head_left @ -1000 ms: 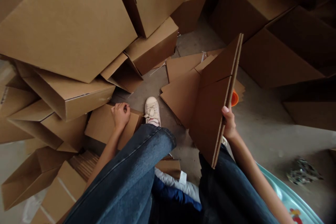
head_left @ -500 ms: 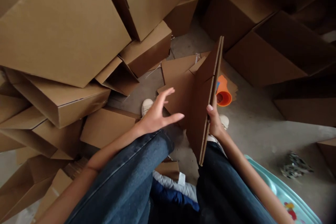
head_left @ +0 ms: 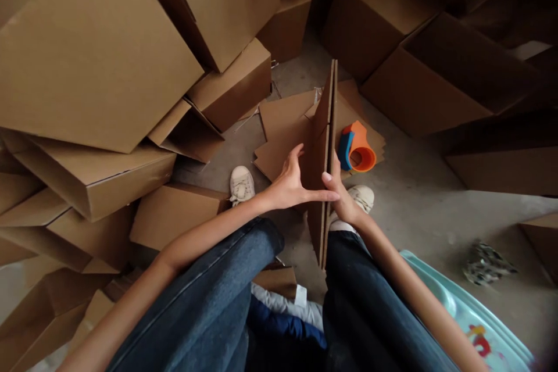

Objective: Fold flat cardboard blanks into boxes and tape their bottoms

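Note:
A folded flat cardboard box [head_left: 320,142] stands on edge between my legs, its two layers seen nearly end-on. My right hand [head_left: 347,202] grips it from the right, thumb over the near edge and fingers behind the right face. On the other side, my left hand [head_left: 285,186] is open with fingers spread, its thumb stretched across the box's edge. Beneath lie more flat cardboard sheets [head_left: 283,139] on the floor. An orange-and-blue plastic piece with a round opening [head_left: 358,142] rests on them, just right of the held box.
Large cardboard boxes [head_left: 96,58] pile up at the left, and others [head_left: 427,87] stand at the right. A small box [head_left: 174,215] sits beside my left shoe [head_left: 242,185]. A turquoise plastic item [head_left: 471,314] and a crumpled patterned thing [head_left: 487,264] are at the lower right.
My left hand has risen from the small box at the left and moved right to the folded box. The folded box, in my right hand, has turned more edge-on and shifted left in view.

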`<state>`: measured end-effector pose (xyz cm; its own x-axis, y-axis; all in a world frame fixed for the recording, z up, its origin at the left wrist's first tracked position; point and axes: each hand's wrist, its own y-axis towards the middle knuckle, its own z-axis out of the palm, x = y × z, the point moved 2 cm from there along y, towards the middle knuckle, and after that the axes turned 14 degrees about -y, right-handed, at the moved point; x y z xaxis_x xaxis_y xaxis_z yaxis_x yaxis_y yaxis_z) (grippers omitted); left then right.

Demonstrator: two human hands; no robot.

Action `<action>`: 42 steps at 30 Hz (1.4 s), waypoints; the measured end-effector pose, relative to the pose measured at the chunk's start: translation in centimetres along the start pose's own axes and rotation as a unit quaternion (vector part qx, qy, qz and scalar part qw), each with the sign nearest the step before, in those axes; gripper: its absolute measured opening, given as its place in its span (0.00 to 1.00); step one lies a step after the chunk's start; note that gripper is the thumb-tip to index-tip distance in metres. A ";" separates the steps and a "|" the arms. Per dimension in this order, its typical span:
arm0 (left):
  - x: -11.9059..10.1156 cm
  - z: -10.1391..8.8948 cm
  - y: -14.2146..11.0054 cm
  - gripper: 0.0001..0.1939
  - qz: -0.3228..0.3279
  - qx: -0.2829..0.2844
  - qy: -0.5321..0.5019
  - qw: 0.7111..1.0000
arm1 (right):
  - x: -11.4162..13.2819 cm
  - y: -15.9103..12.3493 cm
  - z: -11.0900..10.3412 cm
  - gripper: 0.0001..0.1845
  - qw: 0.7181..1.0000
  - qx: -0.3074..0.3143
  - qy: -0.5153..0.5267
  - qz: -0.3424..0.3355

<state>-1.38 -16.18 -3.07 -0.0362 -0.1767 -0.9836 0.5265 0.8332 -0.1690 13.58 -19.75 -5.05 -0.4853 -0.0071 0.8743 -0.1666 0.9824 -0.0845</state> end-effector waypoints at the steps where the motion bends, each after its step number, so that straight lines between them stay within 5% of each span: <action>1: -0.1 0.2 -0.1 0.67 0.002 0.003 0.000 1.000 | 0.2 0.0 -0.1 0.39 1.000 0.009 0.016 0.009; 7: -0.9 -0.1 0.3 0.68 0.019 0.017 0.027 0.999 | 0.5 -0.3 -1.3 0.46 0.999 0.022 0.028 0.040; 17: -0.4 -1.9 -0.4 0.54 0.052 0.011 0.014 0.999 | 1.5 -1.3 -4.0 0.43 0.995 -0.074 -0.047 0.041; 28: -1.1 -3.4 -0.7 0.49 0.066 -0.058 0.025 0.996 | 4.5 -5.3 -7.8 0.35 0.969 -0.152 -0.193 0.033; 36: -1.4 -6.4 -1.1 0.50 0.086 -0.188 0.116 0.971 | 3.7 -7.3 -8.0 0.24 0.960 -0.195 -0.193 0.055; 42: -2.1 -5.7 -1.9 0.61 0.076 -0.210 0.197 0.955 | 3.2 -7.3 -7.9 0.18 0.935 -0.225 -0.267 0.057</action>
<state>-7.14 -14.42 -1.07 -0.3473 0.1042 -0.9320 0.1663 0.9849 0.0481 20.00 -25.42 2.18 -0.8571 0.1287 0.4989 0.2323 0.9608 0.1512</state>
